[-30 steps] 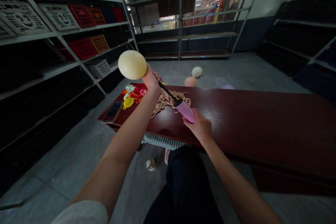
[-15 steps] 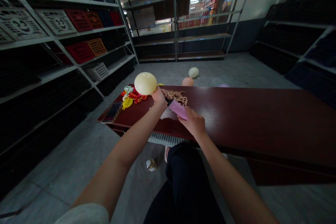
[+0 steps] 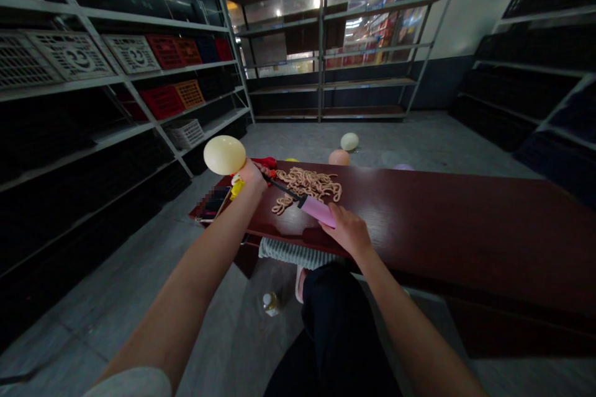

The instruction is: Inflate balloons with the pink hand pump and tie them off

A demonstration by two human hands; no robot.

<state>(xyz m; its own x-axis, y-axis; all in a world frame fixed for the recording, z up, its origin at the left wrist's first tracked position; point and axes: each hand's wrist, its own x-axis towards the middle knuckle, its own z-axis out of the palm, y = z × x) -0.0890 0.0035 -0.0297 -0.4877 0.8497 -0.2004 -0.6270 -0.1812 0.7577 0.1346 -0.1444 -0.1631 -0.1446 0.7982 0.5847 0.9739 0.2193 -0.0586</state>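
A pale yellow inflated balloon [image 3: 224, 155] sits at the far end of my left hand [image 3: 252, 175], whose fingers are closed around its neck and the nozzle end of a balloon pump [image 3: 317, 211]. That pump has a pink-purple barrel, and a black rod shows between the barrel and my left hand. My right hand [image 3: 349, 227] is wrapped around the barrel's near end. Beneath the rod lies a tangled heap of beige cord-like strands [image 3: 310, 185]. Uninflated yellow balloons [image 3: 238, 187] and red ones lie by my left hand, partly hidden by it.
The dark red-brown table [image 3: 442, 217] stretches to the right. A blurred-out dark flat object [image 3: 215, 200] lies at its left corner. On the floor are a peach balloon [image 3: 339, 157], a whitish balloon [image 3: 349, 141] and a bottle [image 3: 270, 303]. Shelves with crates [image 3: 135, 53] stand left.
My left hand has moved left with the balloon, away from my right hand. More black rod now shows out of the pump barrel, and the beige heap is uncovered. The view has shifted slightly.
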